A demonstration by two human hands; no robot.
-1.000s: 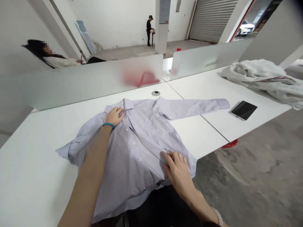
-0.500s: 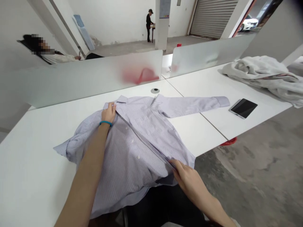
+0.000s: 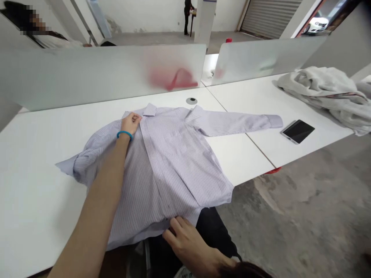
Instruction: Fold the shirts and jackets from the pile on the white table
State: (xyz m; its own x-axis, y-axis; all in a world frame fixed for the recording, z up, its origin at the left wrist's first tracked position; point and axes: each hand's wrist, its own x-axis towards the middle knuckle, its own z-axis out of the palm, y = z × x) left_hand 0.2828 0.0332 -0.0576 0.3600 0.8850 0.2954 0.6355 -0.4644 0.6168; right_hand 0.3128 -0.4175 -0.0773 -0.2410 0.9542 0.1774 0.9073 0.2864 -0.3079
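Observation:
A lilac pinstriped long-sleeved shirt [image 3: 169,166] lies face up on the white table [image 3: 34,200], with its front edge flat and one sleeve stretched out to the right. My left hand [image 3: 131,123], a blue band on its wrist, pinches the shirt front just beside the collar [image 3: 150,109]. My right hand [image 3: 185,241] sits at the bottom hem, its fingers closed on the cloth at the near table edge. The other sleeve is bunched at the left, and my left forearm covers part of the shirt.
A black tablet [image 3: 298,131] and a heap of pale grey cloth [image 3: 321,96] lie on the table at right. Frosted partitions [image 3: 95,73] stand along the far edge. Concrete floor [image 3: 290,216] lies beyond the right edge. A person [image 3: 188,15] stands far off.
The shirt's raised front edge now lies flat. My right hand has moved from the shirt's front down to the bottom hem. My left hand stays near the collar, and the view has tilted.

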